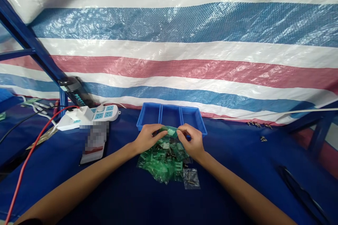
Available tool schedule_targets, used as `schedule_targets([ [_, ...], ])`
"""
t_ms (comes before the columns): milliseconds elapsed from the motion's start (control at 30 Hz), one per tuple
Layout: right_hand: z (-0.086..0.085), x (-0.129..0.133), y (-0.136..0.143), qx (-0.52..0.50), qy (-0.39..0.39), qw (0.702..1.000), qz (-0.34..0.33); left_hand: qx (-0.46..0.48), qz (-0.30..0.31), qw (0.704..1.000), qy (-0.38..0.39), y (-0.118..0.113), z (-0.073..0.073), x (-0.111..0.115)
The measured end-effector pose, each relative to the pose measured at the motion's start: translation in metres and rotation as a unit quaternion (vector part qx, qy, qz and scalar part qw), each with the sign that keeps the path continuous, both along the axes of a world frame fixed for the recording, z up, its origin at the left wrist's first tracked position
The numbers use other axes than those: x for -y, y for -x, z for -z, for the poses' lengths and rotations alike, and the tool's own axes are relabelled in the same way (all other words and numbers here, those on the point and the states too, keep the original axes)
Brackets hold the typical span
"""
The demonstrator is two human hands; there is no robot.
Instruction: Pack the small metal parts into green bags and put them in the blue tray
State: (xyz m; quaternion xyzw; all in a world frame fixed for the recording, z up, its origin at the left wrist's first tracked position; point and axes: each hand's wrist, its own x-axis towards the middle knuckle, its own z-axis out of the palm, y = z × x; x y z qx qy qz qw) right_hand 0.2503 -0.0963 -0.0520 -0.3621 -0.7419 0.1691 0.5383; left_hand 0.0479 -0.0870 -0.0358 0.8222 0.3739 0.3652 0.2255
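Note:
Between my two hands a small green plastic bag (171,132) is stretched, with something pale inside. My left hand (148,137) pinches its left end, thumb against fingers. At the opposite end my right hand (192,140) grips it the same way. Below them lies a pile of green plastic bags (158,165) with small metal and pale pieces among them. A clear little bag (191,178) holding thin pieces rests at the pile's lower right. Just behind the hands stands a blue three-part tray (171,116), its front edge partly covered by them.
To the left are a phone (95,144), a white power strip (108,112), a red cable (34,151) and a black bottle (75,91). Small metal pieces (263,139) and a dark strap-like item (298,186) lie at right. A striped tarp (169,52) hangs behind.

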Motion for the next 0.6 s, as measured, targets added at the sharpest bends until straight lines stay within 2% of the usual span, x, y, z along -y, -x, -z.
schedule_targets([
  [67, 0.005, 0.003, -0.005, 0.031, -0.03, 0.998, -0.043, 0.014, -0.005, 1.0, -0.017, 0.008, 0.003, -0.001],
  [133, 0.013, 0.005, -0.01, 0.057, -0.062, 0.995, -0.057, 0.035, -0.014, 0.999, -0.039, 0.017, 0.009, -0.002],
  [233, 0.025, 0.004, -0.013, 0.064, -0.074, 0.994, -0.041, 0.057, -0.039, 0.995, -0.078, 0.027, 0.023, -0.001],
  [333, 0.031, 0.002, -0.012, 0.052, -0.05, 0.997, -0.015, 0.059, -0.029, 0.994, -0.088, 0.028, 0.035, 0.0],
  [433, 0.032, 0.001, -0.008, 0.04, -0.029, 0.999, -0.005, 0.054, -0.011, 0.995, -0.084, 0.023, 0.037, 0.001],
  [600, 0.031, 0.001, -0.001, 0.057, -0.024, 0.997, -0.037, 0.048, -0.033, 0.995, -0.081, 0.015, 0.034, 0.0],
])
